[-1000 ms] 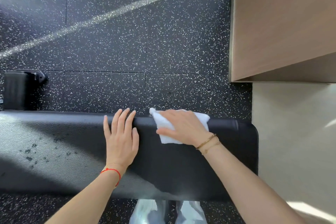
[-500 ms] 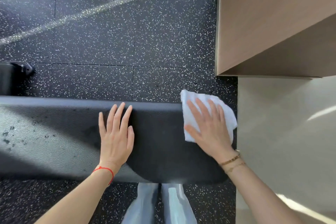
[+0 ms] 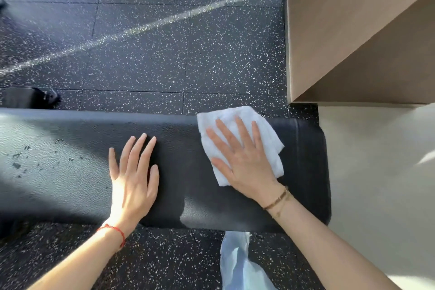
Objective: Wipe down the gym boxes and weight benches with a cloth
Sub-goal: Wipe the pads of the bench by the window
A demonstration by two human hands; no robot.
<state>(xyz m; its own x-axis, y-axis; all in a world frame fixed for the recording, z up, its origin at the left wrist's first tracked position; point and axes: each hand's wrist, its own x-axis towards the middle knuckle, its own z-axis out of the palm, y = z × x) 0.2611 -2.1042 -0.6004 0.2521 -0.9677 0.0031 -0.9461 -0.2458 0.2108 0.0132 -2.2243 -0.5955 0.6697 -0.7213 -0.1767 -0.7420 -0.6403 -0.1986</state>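
head | right hand (image 3: 244, 162) flat, pressing cloth (image 3: 266, 139) on bench (image 3: 70, 172) | left hand (image 3: 131, 179) flat

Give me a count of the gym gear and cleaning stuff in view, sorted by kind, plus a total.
Black padded bench: 1
Wooden box: 1
White cloth, under the right hand: 1
Black object on the floor past the bench, too cut off to name: 1
Total: 4
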